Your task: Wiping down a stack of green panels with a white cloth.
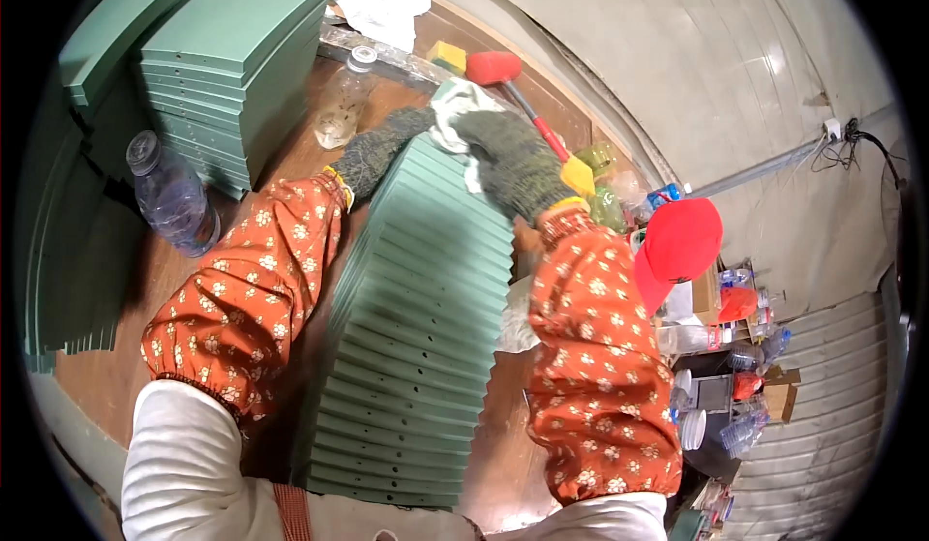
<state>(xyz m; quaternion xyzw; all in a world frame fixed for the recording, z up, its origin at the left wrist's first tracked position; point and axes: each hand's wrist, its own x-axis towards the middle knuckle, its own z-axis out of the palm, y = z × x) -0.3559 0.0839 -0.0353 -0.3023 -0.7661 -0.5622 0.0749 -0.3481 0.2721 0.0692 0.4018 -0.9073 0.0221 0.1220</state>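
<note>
Both gloved hands sit at the far end of the fanned row of green panels point(416, 318), centre frame, its long axis running away from me. Right hand point(513, 159) presses a white rag point(455, 115) there; left hand point(382, 149) grips the edge.

Two gloved hands — left point(379, 150), right point(511, 162) — one white rag point(455, 115), two clear bottles point(172, 197) point(345, 104) left of the fanned green panels point(416, 328), one red cap point(680, 243).

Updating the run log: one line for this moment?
left hand: gloved, on green panels | right hand: gloved, pressing white cloth on panels
</note>
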